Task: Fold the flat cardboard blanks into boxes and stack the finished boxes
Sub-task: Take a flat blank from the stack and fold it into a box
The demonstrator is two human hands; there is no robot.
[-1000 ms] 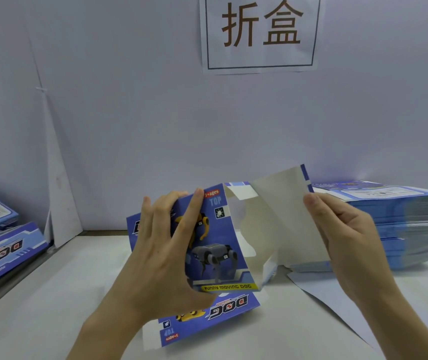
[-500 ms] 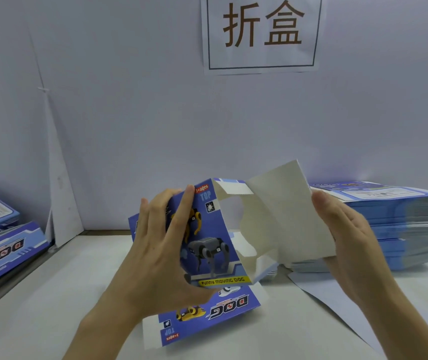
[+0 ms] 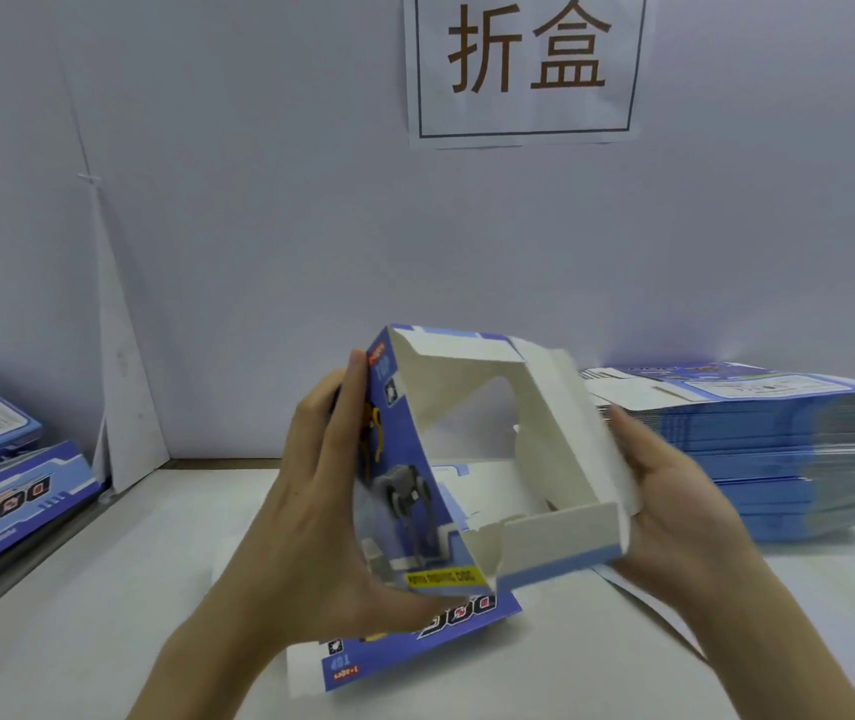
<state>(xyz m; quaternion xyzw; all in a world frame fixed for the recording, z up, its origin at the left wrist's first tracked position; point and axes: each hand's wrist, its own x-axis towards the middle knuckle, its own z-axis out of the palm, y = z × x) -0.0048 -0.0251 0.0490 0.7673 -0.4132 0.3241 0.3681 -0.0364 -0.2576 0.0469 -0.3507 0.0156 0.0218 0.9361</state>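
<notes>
— Where is the box being worked on?

— In the middle of the frame, lifted off the table (image 3: 103, 605). The half-folded box (image 3: 493, 459) is opened into a hollow sleeve, its open end towards the camera.

— What is inside it?

— Only its own white inner walls and small flaps. You can see the tabletop through the far end.

— And the hands?

— The left hand (image 3: 321, 511) grips the printed blue panel with the robot dog, fingers reaching up along it and thumb hooked under the lower edge. The right hand (image 3: 675, 506) holds the sleeve's right side, with its thumb laid on the white flap. Its fingers are behind the cardboard, so I cannot tell how they lie.

— How many of each thing?

— One box in hand. One flat blank (image 3: 415, 646) lies printed side up on the table just below it. At the right of the frame there is one stack of blanks (image 3: 778, 459), too many to count. At the left edge are two finished boxes (image 3: 15, 504), one resting on the other, both partly cropped.

— Anything else?

— One sign (image 3: 524, 65) with two characters, at top centre on the wall (image 3: 259, 200).
</notes>
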